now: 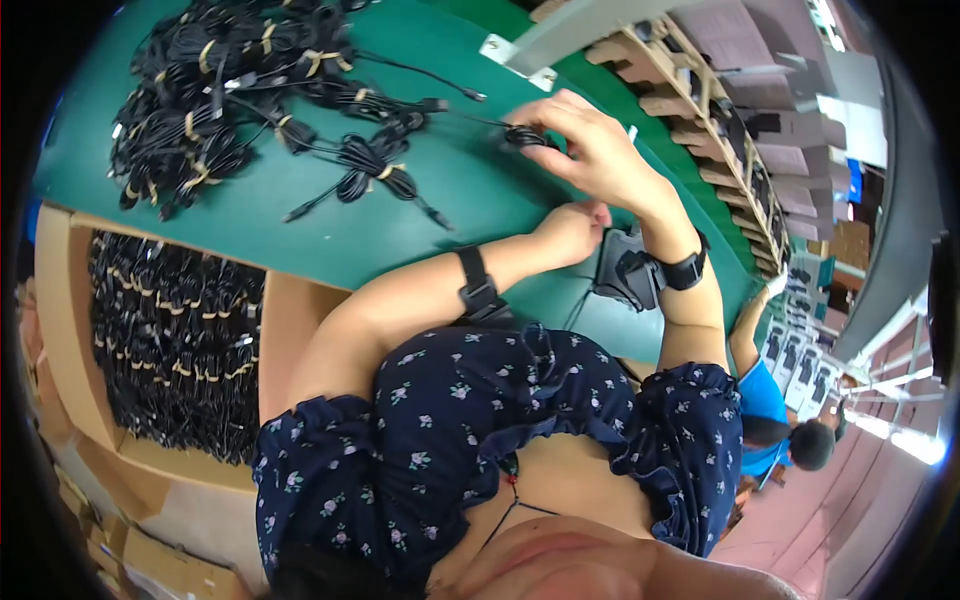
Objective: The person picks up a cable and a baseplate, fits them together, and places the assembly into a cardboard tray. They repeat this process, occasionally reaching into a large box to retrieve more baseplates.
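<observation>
My right hand [598,150] pinches a coiled black cable [528,137] between thumb and fingers above the green tabletop [440,200]. A thin cord runs left from that coil toward the loose bundles. My left hand [572,236] is below it, near the right wrist, with its fingers curled together; what they hold, if anything, is hidden. A black cable bundle [375,170], tied with a tan band, lies to the left with its plug ends spread. Beyond it is a large heap of similar tied cables [200,100].
An open cardboard box [300,315] packed with rows of banded cables stands at lower left. A metal bracket [518,62] is fixed at the table's far side. Slotted wooden racks [700,110] run along the right. Farther right, a person in blue [765,400] sits nearby.
</observation>
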{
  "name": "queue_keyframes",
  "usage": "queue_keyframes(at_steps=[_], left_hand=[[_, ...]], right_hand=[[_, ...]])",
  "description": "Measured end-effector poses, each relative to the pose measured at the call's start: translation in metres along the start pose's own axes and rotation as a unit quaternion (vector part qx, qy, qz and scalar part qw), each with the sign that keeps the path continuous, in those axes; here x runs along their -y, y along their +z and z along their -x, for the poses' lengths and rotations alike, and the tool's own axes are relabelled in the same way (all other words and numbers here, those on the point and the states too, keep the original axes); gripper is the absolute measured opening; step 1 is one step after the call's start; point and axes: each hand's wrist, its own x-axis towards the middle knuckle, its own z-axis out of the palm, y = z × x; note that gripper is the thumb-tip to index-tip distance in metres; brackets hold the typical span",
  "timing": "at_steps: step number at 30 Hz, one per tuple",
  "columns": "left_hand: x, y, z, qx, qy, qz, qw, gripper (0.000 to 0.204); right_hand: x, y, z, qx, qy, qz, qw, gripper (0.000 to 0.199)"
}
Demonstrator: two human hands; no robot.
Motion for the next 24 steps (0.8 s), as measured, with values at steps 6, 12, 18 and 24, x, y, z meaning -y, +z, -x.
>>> queue_keyframes(at_steps=[6,12,18,24], left_hand=[[-0.026,-0.003,0.022,0.006,0.042,0.07,0.997,0.018],[-0.07,-0.031,0.009,-0.286,0.374,-0.23,0.852,0.047],[-0.04,-0.027,0.0,0.037,0.071,0.126,0.989,0.034],[-0.043,-0.025,0.012,0.185,-0.15,0.24,0.941,0.042]], right_hand=[[-0.022,-0.032,0.079,-0.106,0.151,-0.009,0.983,0.028],[-0.023,-0.04,0.144,-0.135,0.161,0.078,0.975,0.026],[-0.006,-0.022,0.16,-0.195,0.262,-0.306,0.895,0.032],[-0.002,0.02,0.152,-0.277,0.117,0.152,0.942,0.05]])
